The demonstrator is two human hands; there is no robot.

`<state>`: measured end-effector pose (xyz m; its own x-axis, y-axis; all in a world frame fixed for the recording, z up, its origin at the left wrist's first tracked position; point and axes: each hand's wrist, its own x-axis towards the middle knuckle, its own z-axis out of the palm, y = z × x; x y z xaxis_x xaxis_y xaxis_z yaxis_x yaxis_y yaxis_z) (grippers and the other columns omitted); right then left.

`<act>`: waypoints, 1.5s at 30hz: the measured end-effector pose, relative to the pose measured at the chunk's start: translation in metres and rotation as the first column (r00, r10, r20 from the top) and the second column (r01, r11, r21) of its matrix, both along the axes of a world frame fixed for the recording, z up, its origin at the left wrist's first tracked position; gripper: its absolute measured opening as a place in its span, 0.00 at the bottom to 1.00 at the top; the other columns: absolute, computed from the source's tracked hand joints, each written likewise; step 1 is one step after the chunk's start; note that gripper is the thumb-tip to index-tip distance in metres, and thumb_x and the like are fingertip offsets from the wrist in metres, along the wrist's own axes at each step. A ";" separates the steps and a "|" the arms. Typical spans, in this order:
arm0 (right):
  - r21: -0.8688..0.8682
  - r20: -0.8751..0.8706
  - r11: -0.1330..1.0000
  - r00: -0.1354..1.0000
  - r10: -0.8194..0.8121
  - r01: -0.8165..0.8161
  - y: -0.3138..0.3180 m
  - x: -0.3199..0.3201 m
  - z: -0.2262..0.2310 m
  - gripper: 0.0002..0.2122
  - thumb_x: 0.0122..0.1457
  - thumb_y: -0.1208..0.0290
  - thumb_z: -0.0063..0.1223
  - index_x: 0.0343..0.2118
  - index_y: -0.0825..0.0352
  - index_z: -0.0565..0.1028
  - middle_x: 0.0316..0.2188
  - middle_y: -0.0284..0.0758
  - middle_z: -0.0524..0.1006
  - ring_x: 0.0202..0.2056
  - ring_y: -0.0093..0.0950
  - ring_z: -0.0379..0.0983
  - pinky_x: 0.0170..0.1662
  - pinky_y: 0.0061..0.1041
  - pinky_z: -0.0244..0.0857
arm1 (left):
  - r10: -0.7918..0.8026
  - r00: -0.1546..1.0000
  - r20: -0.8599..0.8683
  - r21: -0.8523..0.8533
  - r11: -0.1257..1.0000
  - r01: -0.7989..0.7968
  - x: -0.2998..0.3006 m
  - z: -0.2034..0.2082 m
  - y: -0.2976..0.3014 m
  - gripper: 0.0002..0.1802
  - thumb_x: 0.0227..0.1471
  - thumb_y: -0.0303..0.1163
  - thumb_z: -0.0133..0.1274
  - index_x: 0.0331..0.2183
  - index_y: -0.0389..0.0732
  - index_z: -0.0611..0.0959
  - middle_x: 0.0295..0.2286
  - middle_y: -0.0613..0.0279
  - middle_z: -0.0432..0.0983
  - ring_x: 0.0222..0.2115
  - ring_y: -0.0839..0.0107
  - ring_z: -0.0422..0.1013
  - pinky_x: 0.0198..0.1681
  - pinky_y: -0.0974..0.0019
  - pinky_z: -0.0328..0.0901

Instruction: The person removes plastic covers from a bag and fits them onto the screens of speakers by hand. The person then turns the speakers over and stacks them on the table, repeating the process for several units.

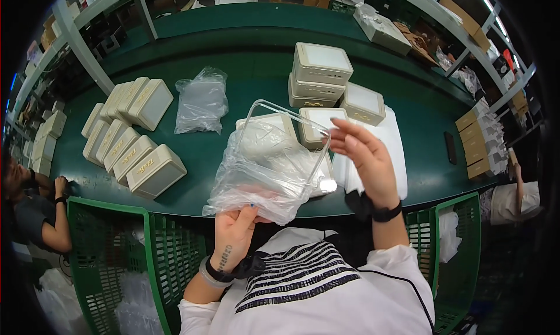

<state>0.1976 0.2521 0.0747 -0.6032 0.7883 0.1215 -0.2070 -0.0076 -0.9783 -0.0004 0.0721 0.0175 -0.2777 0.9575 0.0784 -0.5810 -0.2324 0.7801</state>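
In front of me my left hand is closed on the lower edge of a crinkled clear plastic bag. A rigid clear plastic cover sticks up out of the bag, with its lower part behind the film. My right hand has its fingertips at the cover's upper right corner, some fingers bent round its edge and the index finger stretched out. Cream boxes with pale tops lie just behind, including one box near the right fingertips; the bag partly hides others.
Cream boxes stand in two rows at left, beside a folded clear bag. More boxes are stacked behind. White sheets and a phone lie at right. Green crates flank me; another person's arm is at far left.
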 end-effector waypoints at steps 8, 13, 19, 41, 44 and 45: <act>0.033 0.248 0.979 0.951 0.186 -0.200 0.007 -0.040 0.035 0.22 0.59 0.72 0.53 0.56 0.74 0.65 0.40 0.40 0.79 0.41 0.26 0.77 0.41 0.21 0.72 | 0.046 0.918 -0.395 -0.201 0.970 -0.135 -0.021 -0.030 -0.012 0.15 0.59 0.26 0.46 0.47 0.30 0.73 0.41 0.54 0.75 0.38 0.69 0.74 0.41 0.68 0.70; 0.022 0.109 1.000 0.994 -0.010 0.008 0.021 -0.037 0.014 0.24 0.58 0.73 0.55 0.56 0.74 0.64 0.38 0.38 0.80 0.37 0.25 0.78 0.36 0.19 0.73 | 0.927 0.366 -0.084 0.113 0.374 -0.920 -0.064 0.001 -0.030 0.18 0.53 0.21 0.40 0.47 0.30 0.73 0.38 0.54 0.75 0.32 0.72 0.71 0.37 0.69 0.68; -0.013 0.086 0.999 0.996 -0.038 0.039 0.021 -0.038 0.009 0.24 0.59 0.73 0.55 0.57 0.73 0.62 0.39 0.39 0.79 0.39 0.25 0.77 0.37 0.19 0.74 | 0.682 0.053 -0.730 0.475 0.561 -0.677 -0.118 -0.013 -0.092 0.29 0.48 0.26 0.41 0.54 0.29 0.68 0.43 0.53 0.72 0.27 0.75 0.67 0.30 0.73 0.63; 0.551 0.562 0.568 0.775 0.289 -0.611 -0.038 -0.026 -0.026 0.49 0.39 0.52 0.71 0.63 0.66 0.56 0.62 0.47 0.52 0.62 0.44 0.52 0.61 0.41 0.48 | 0.384 0.825 -0.414 0.223 0.922 -0.317 -0.015 -0.039 -0.012 0.80 0.15 0.61 0.74 0.62 0.43 0.43 0.54 0.38 0.58 0.54 0.51 0.59 0.54 0.54 0.58; 0.549 0.619 0.528 0.740 0.264 -0.648 -0.033 -0.016 -0.029 0.47 0.40 0.54 0.70 0.62 0.66 0.56 0.62 0.48 0.54 0.60 0.46 0.54 0.61 0.40 0.50 | 0.331 0.827 -0.455 0.237 0.940 -0.246 -0.001 -0.044 -0.002 0.80 0.17 0.63 0.73 0.62 0.43 0.43 0.53 0.38 0.59 0.53 0.55 0.60 0.54 0.56 0.58; 0.537 0.622 0.519 0.728 0.288 -0.665 -0.033 -0.014 -0.031 0.47 0.40 0.55 0.70 0.62 0.67 0.56 0.61 0.48 0.55 0.59 0.45 0.55 0.61 0.40 0.50 | 0.303 0.812 -0.499 0.194 0.952 -0.236 0.001 -0.041 -0.001 0.78 0.19 0.65 0.71 0.62 0.43 0.44 0.53 0.37 0.60 0.54 0.57 0.60 0.55 0.57 0.57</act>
